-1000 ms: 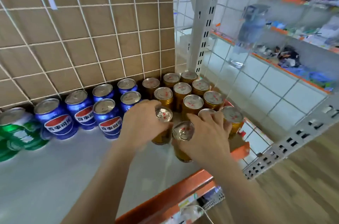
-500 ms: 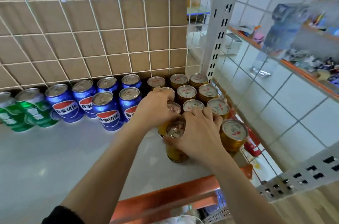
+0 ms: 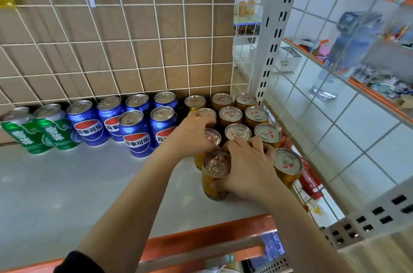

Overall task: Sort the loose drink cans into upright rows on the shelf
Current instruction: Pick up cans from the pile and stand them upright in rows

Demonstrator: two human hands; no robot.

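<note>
Head view, from my remote seat: two green cans (image 3: 33,131) and six blue cans (image 3: 134,136) stand upright against the wire grid back (image 3: 134,49) on the smooth grey shelf (image 3: 67,194). The left hand (image 3: 192,136) arches over the leftmost gold cans (image 3: 230,114), fingertips on a lid; I cannot tell whether it grips. The right hand (image 3: 248,167) holds the front gold can (image 3: 215,165), thumb hooked round its side. The other gold cans stand in upright rows at the shelf's right end.

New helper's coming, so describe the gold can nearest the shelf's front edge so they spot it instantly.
On the shelf, look right to the gold cans. The front can stands nearest the orange edge, and alone is held by the right hand.
</note>
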